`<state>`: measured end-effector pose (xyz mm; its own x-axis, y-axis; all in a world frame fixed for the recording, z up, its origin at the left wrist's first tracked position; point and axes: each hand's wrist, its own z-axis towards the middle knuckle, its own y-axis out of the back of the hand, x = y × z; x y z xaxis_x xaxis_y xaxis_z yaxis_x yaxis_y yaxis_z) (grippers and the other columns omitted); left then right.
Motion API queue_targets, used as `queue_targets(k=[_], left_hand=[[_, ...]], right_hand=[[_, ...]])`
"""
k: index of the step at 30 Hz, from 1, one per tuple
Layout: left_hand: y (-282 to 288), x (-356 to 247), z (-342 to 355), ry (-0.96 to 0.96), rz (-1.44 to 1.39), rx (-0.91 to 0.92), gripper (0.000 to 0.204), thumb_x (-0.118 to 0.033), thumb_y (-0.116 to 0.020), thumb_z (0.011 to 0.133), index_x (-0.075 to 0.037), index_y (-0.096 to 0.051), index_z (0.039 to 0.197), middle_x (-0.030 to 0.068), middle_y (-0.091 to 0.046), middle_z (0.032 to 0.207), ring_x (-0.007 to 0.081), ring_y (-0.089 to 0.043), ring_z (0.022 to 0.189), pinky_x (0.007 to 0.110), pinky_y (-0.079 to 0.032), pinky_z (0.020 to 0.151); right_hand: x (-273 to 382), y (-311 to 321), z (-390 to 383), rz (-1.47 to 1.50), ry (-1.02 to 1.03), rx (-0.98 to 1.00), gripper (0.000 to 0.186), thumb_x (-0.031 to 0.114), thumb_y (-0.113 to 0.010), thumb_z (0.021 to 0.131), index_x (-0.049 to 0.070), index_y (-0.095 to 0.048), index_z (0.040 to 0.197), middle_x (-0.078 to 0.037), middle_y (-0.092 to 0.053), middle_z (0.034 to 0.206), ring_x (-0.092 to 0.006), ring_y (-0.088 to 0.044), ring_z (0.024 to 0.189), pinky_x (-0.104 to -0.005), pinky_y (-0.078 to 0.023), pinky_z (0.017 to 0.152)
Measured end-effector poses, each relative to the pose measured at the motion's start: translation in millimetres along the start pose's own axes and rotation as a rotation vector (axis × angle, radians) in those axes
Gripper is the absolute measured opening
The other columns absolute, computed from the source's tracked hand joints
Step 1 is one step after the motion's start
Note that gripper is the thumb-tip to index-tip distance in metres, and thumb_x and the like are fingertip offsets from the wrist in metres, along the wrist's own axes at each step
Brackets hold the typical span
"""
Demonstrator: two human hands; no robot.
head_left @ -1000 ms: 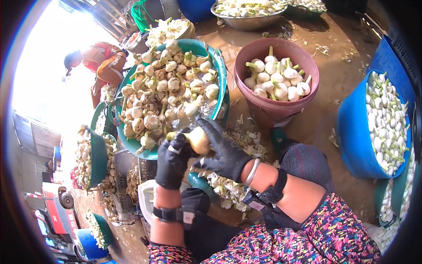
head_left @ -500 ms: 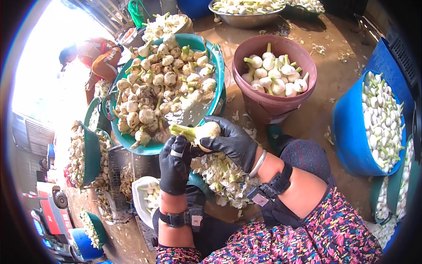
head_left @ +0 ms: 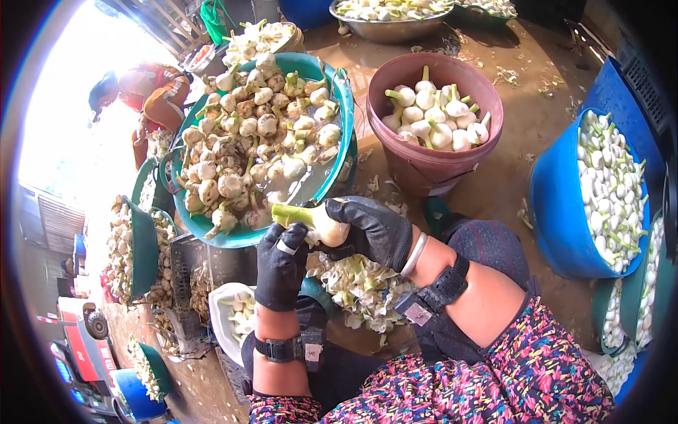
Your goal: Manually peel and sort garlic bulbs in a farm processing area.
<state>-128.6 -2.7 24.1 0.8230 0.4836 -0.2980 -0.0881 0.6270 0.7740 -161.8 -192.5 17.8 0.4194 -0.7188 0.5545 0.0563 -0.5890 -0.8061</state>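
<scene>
Between my black-gloved hands is a fresh garlic bulb, pale and rounded, its thick green stem pointing left. My right hand wraps the bulb from the right, thumb and fingers closed around it. Against the stem's near side, my left hand is closed, fingers curled and pinching where stem meets bulb; its fingertips are partly hidden. Beyond, a teal tub holds water and many soil-stained garlic bulbs. Below the hands lies a heap of garlic peelings.
A reddish bucket of cleaned bulbs stands ahead right. Farther right is a blue tub full of white garlic. A white container sits by my left forearm. A metal basin is at the back. Another person bends over at far left.
The garlic bulb has tilted and turned slightly in my right hand, now showing more of its round side. My left fingers have shifted a little lower along the stem's base.
</scene>
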Motion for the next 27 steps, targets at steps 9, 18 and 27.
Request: queue_targets(k=[9,18,27], left_hand=[[12,-10,-2,0.718,-0.832,0.043,0.025,0.003,-0.061,0.075,0.002,-0.064,0.099,0.0079,-0.065,0.094,0.0135,-0.061,0.084,0.027,-0.048,0.078],[14,-13,1,0.758,-1.077,-0.014,0.045,-0.01,-0.059,0.08,0.006,-0.049,0.121,0.0129,-0.059,0.11,0.0195,-0.058,0.099,0.03,-0.047,0.084],[13,-27,10,0.926,-1.026,-0.023,0.024,-0.005,-0.061,0.078,0.002,-0.062,0.1,0.0039,-0.063,0.079,0.01,-0.056,0.064,0.024,-0.045,0.063]], right_hand=[[-1,-4,-2,0.291,-0.466,0.299,0.045,0.041,-0.054,0.086,0.01,-0.05,0.118,-0.005,-0.062,0.089,-0.0176,-0.062,0.069,-0.029,-0.052,0.052],[-2,8,-1,0.168,-0.211,0.269,0.056,0.035,-0.06,0.084,0.003,-0.043,0.126,-0.013,-0.059,0.109,-0.0213,-0.061,0.094,-0.0326,-0.054,0.074],[-21,11,14,-0.744,0.472,-0.183,0.019,0.022,-0.058,0.083,0.004,-0.06,0.089,-0.01,-0.059,0.083,-0.0198,-0.059,0.078,-0.0349,-0.045,0.067]])
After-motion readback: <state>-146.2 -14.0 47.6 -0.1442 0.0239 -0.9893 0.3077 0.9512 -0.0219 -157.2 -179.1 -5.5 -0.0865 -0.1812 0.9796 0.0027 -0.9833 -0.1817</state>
